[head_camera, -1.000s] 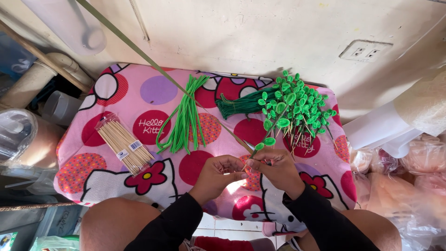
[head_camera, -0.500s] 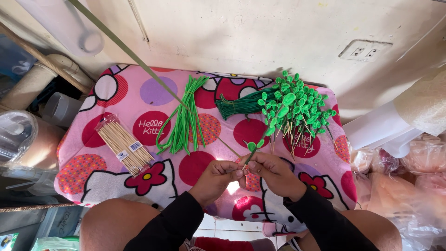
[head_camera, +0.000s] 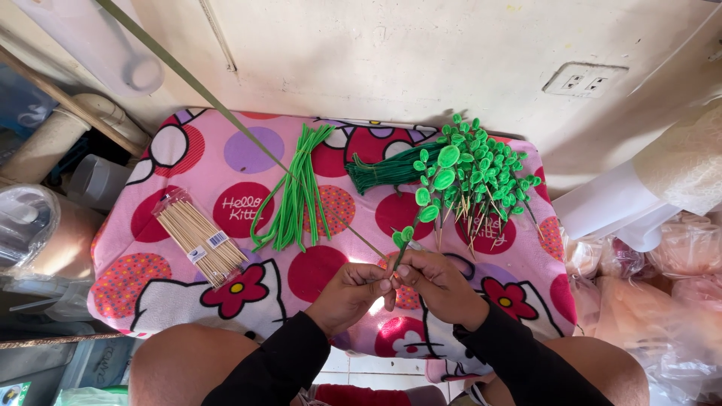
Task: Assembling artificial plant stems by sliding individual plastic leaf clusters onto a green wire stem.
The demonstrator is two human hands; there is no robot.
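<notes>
— Which step is in hand?

— A green leaf sprig (head_camera: 407, 239) on a thin stick is held upright between the two hands, just above the near edge of the pink cushion (head_camera: 226, 150). It is pinched by the fingers of the left hand (head_camera: 352, 295) and of the right hand (head_camera: 436, 286), pressed together low on the stem. Judged from this, the stem is being wrapped or twisted.

— What does the next move call for?

— A steady pinch, probably, while the stem is turned, with the heap of finished sprigs (head_camera: 474, 177) near for laying it down.

— What is hard to make out?

— The stem's lower end is hidden by the fingers. Whether green wire from the pipe-cleaner bundle (head_camera: 297, 197) is wound on cannot be told. The packet of wooden skewers (head_camera: 198, 237) lies well apart, untouched.
</notes>
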